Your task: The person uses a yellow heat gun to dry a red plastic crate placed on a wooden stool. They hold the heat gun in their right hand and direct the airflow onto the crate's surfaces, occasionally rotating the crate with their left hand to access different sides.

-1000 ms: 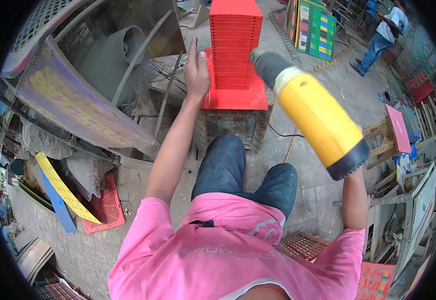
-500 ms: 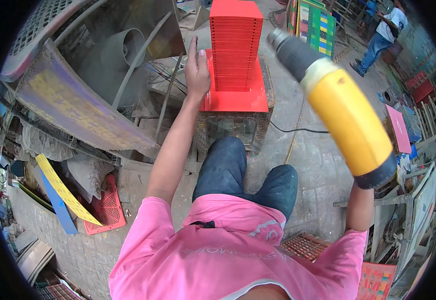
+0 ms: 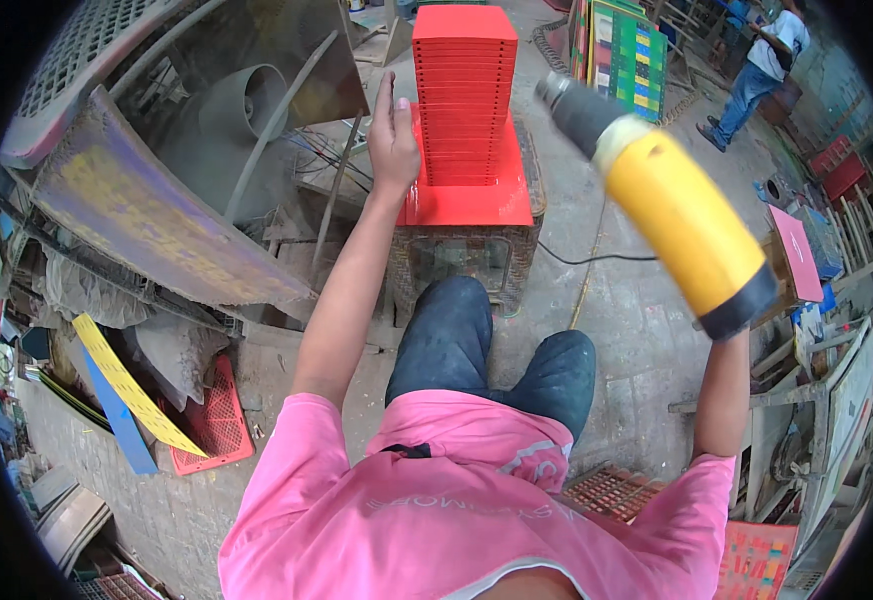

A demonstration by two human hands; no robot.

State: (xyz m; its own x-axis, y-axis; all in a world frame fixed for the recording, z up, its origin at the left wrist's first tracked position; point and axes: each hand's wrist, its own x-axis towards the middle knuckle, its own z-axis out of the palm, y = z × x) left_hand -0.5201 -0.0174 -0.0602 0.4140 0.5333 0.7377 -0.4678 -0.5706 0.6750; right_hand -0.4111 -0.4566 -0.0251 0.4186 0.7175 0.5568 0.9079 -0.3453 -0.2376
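Observation:
A tall stack of red perforated pieces (image 3: 465, 110) stands upright on a flat red sheet (image 3: 472, 207), which lies on a stool with woven-look sides (image 3: 462, 262). My left hand (image 3: 394, 150) is held upright along the left side of the stack, fingers stretched out; whether it touches the stack I cannot tell. A yellow heat gun (image 3: 682, 215) with a dark nozzle end hangs in the air right of the stack, its nozzle pointing up and left. My right forearm (image 3: 725, 400) rises behind the gun's rear end, and the gun's body hides the hand that holds it up.
On the left is a large machine guard (image 3: 147, 200) with a round duct. Yellow and blue strips (image 3: 137, 385) and a red perforated tray (image 3: 225, 415) lie on the floor. Colourful panels (image 3: 629, 60) lean at the back, and a person (image 3: 762, 70) stands far right. A black cable (image 3: 597, 260) crosses the floor.
The heat gun has shifted slightly up and left, its rear end moving most. The stack appears slightly farther left in view. My left hand keeps about the same place.

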